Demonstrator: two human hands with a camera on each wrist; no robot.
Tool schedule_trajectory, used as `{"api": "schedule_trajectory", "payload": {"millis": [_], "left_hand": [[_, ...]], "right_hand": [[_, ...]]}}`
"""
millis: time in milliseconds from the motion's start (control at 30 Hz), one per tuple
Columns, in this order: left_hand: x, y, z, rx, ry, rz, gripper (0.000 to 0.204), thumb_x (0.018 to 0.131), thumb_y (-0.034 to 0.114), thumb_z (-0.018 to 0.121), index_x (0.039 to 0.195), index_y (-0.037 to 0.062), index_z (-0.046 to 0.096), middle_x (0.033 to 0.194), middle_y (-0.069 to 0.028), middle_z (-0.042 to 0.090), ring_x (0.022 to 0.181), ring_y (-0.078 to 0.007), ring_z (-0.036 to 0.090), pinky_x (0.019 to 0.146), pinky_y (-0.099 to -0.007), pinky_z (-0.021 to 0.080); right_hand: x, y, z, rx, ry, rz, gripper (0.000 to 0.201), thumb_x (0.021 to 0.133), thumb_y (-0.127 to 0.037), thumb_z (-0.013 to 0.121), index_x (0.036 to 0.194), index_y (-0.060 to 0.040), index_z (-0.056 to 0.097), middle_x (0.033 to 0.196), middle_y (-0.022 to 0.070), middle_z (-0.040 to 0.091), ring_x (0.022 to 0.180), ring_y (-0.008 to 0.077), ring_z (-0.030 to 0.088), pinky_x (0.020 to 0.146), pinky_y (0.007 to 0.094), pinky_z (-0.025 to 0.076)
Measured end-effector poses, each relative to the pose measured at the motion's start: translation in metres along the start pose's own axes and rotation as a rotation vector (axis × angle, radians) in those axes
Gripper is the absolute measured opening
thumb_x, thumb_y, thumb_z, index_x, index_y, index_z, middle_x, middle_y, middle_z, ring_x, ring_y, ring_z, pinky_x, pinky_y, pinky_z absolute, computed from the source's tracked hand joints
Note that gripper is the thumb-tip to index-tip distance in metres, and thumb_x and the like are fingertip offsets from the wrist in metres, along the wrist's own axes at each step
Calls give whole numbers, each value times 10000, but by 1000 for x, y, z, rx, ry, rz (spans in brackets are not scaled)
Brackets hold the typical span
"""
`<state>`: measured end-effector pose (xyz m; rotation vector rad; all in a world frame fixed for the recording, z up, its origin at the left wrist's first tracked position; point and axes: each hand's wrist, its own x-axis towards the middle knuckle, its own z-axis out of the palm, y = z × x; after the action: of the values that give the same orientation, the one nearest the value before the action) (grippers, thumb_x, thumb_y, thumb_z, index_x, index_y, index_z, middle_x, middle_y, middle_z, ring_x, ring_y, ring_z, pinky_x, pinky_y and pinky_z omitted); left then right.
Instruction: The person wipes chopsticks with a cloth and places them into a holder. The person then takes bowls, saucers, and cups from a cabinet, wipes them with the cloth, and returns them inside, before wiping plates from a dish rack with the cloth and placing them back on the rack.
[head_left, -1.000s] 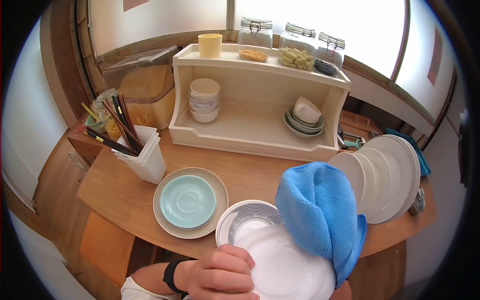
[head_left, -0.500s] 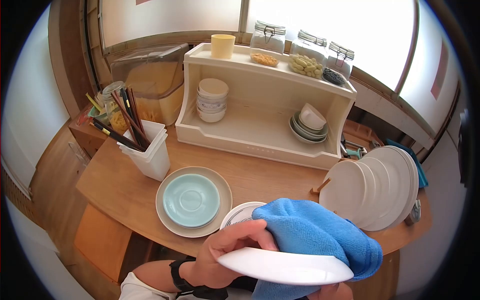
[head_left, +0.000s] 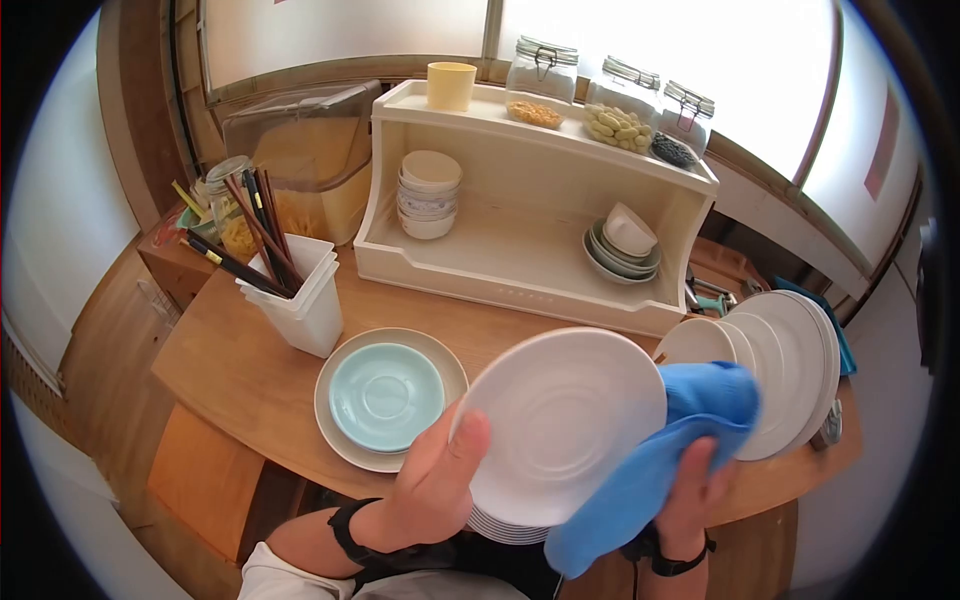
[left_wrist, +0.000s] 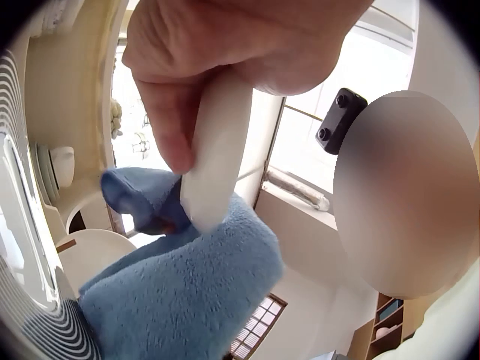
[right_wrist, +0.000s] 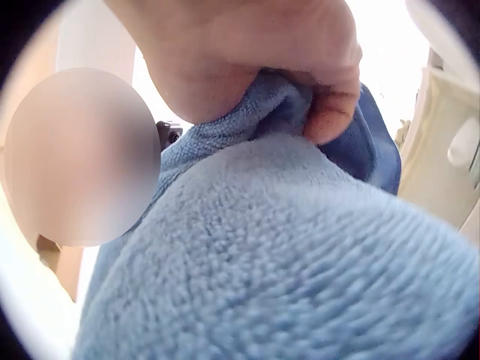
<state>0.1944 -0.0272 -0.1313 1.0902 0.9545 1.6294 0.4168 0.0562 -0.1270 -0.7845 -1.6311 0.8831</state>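
Plate (head_left: 562, 415) — edge-on earlier, turned broadside now.

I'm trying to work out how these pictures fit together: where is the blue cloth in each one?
Head: the blue cloth is low, right of centre, gripped by the right hand.
Left wrist: it spreads across the lower left and lower middle.
Right wrist: it fills the middle and bottom.
Shared landmark: the cream shelf, respectively upper middle, left side and right edge.
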Motion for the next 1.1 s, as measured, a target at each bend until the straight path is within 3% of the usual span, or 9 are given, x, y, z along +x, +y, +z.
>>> {"api": "schedule_trajectory", "payload": {"millis": [133,267,333,400,533,733,867,933,1100], "left_hand": [[6,-13,-6,-110,78,-18,568,1051,391,312,1397,-59,339,1320,-163,519,1175,-218,542,990,-340,434],[3,-7,5,-113,28,-26,544,1057,362,307,1380,-72,363,1265,-149,535,1150,-188,516,976,-314,407],[-3,-3,3,245,-97,91,561,1053,383,312,1372,-75,361,1260,-151,528,1158,-195,509,976,-322,404],[-5,-1,1,539,-88,245,582,1047,413,307,1357,-75,374,1211,-149,545,1114,-187,521,950,-312,411],[-6,-1,-3,135,-29,196,600,1044,424,294,1348,-86,381,1150,-148,562,1040,-169,532,904,-287,421],[-5,4,-1,236,-58,198,598,1043,425,307,1342,-86,398,1133,-152,567,1032,-184,536,904,-296,421],[-10,3,-9,155,-43,156,573,1050,400,306,1332,-87,411,1142,-153,577,1020,-194,554,910,-307,434],[-20,10,-28,237,118,85,558,1053,383,321,1324,-93,428,1182,-159,582,1036,-188,572,910,-316,454],[-13,15,-79,164,581,245,502,1041,328,378,1341,-71,439,1261,-169,577,1125,-247,594,966,-349,477]], "right_hand": [[13,-14,8,387,240,-208,518,977,-350,523,1299,47,441,1162,164,596,935,288,640,882,356,499],[22,-42,28,-262,-294,-692,298,802,-202,612,1049,-35,605,1085,156,601,870,286,618,789,375,513],[28,-50,35,-592,-575,-911,218,714,-128,657,925,-77,686,1047,151,604,838,286,607,743,385,520],[36,-45,34,-659,-492,-896,287,670,-99,642,954,-89,684,997,130,600,793,289,590,701,385,512],[36,-58,34,-878,-404,-627,365,603,-131,747,961,-93,692,934,144,604,829,333,618,719,425,525],[31,-70,54,-667,-713,-768,392,585,-27,664,974,-71,671,860,114,597,738,316,602,638,377,518],[52,-67,35,-796,-305,-650,393,616,19,670,1006,-12,644,960,194,605,832,384,611,708,413,510],[45,-69,17,-780,-276,-599,379,649,15,679,1025,-1,638,1014,209,616,869,380,625,750,411,509],[9,-32,-32,-920,266,-474,333,787,-58,678,1094,32,586,1209,223,600,1050,297,603,910,386,449]]}}
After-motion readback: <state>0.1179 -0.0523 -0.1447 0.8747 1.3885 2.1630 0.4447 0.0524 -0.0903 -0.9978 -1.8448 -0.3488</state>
